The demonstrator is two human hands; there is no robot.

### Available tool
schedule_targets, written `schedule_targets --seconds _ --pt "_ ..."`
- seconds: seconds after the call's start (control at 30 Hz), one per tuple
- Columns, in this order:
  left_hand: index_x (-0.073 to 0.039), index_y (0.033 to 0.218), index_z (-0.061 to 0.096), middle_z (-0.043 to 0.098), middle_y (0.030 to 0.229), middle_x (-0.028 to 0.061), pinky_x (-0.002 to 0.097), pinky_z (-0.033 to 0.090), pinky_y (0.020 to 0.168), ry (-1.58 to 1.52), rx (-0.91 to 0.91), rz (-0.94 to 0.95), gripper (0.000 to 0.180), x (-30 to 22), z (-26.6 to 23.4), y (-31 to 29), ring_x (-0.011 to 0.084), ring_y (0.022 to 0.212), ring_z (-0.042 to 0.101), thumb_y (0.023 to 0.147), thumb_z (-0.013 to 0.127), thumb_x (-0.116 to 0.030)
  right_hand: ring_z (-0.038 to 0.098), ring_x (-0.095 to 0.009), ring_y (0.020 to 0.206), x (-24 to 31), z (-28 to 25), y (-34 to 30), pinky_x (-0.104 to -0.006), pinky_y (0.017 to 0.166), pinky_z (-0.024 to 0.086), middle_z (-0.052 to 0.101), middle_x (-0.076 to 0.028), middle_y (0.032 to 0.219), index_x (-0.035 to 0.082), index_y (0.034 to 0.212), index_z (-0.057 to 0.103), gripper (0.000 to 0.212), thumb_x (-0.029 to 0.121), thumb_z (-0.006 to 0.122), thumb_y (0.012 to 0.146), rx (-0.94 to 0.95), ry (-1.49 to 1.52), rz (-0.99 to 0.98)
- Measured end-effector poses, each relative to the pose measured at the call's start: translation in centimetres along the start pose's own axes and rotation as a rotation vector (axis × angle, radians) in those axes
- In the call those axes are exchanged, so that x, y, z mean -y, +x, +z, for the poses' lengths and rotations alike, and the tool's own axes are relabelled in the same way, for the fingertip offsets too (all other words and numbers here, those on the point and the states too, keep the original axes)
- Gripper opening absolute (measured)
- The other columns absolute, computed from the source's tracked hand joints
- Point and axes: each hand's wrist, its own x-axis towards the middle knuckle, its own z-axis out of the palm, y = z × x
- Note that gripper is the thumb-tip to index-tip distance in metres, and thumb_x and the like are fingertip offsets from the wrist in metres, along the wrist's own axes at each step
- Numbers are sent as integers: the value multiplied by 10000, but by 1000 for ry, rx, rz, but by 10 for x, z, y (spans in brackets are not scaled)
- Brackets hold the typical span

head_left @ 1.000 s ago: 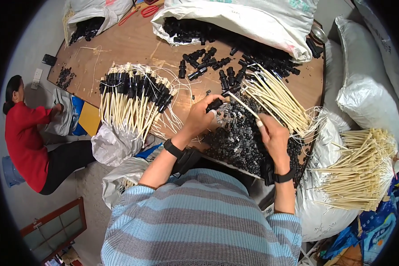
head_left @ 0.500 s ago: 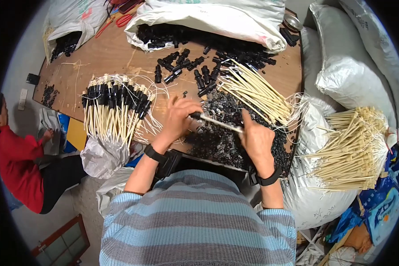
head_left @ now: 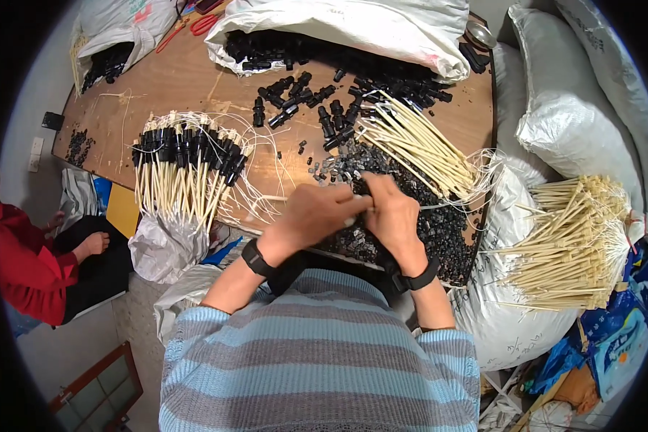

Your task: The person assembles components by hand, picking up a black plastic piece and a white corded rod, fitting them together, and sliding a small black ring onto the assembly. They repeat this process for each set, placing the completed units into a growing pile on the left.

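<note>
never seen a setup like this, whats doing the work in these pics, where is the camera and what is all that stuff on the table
No machine here: a person works with two bare hands. The view comes from a wide fisheye camera worn on their head, looking down, so straight edges bend near the rim.

The left hand and right hand meet over a heap of small dark pieces. Blur and the fingers hide what is held between them.

On the brown table, pale sticks with black fittings stand bunched at left; more pale sticks lie at right. Beyond them, black fittings spill from a white sack. Another person in red sits at far left.
</note>
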Motion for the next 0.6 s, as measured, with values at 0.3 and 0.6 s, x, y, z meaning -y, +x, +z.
schedule_targets --seconds 0.3,0.6 --pt "-42 1002 665 598 687 -6 271 419 541 -774 -102 -796 196 39 28 -20 82 609 530 808 654 -67 627 -176 610 22 -1 -1 -278 557 472 634 -74 695 68 944 662 192 102 728 766 177 489 109" --pt "-12 1056 641 675 865 96 302 491 705 -443 -39 -599 332 31 22 -26 195 753 630 727 614 26 617 -242 515 24 22 -7 -323 492 466 616 -124 615 73 904 698 110 100 667 802 -48 226 31"
